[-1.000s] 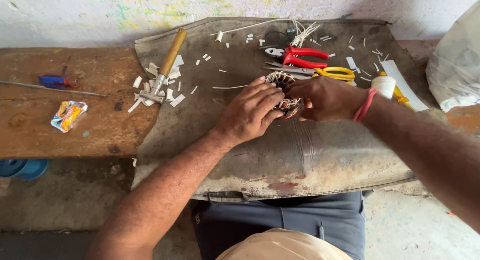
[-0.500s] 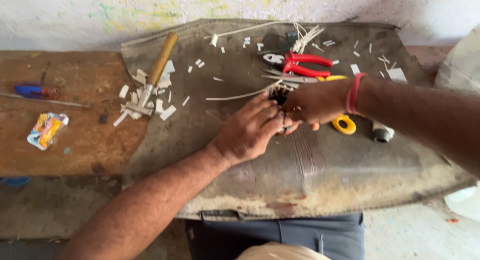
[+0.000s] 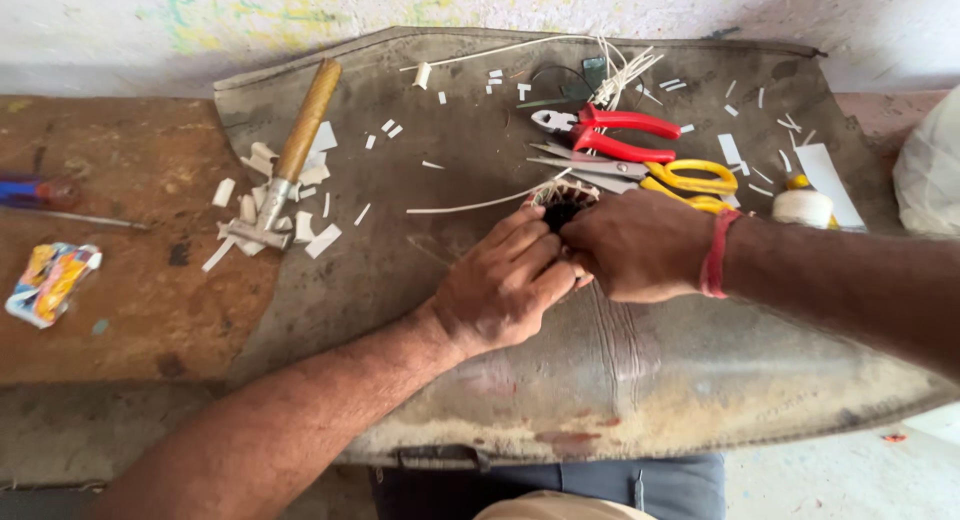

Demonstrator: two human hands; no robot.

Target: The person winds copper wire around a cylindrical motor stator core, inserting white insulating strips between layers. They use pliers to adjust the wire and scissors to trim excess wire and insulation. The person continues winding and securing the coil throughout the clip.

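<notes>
My left hand (image 3: pixel 500 285) and my right hand (image 3: pixel 640 245) meet at the middle of a worn grey mat (image 3: pixel 480 380), both closed around a small dark round part (image 3: pixel 562 205) with pale strips sticking out of it. Most of that part is hidden under my fingers. A red band circles my right wrist (image 3: pixel 715 252). Just beyond my right hand lie red-handled pliers (image 3: pixel 620 130) and yellow-handled scissors (image 3: pixel 690 178).
A hammer with a wooden handle (image 3: pixel 295 150) lies at the mat's left among white paper scraps. A blue-handled screwdriver (image 3: pixel 40 195) and a colourful wrapper (image 3: pixel 50 280) sit on the brown bench at left. A small white bottle (image 3: pixel 800 205) stands at right.
The view has shifted and drawn a little closer. Both hands stay closed on the small round part at the mat's middle, with only slight finger movement.
</notes>
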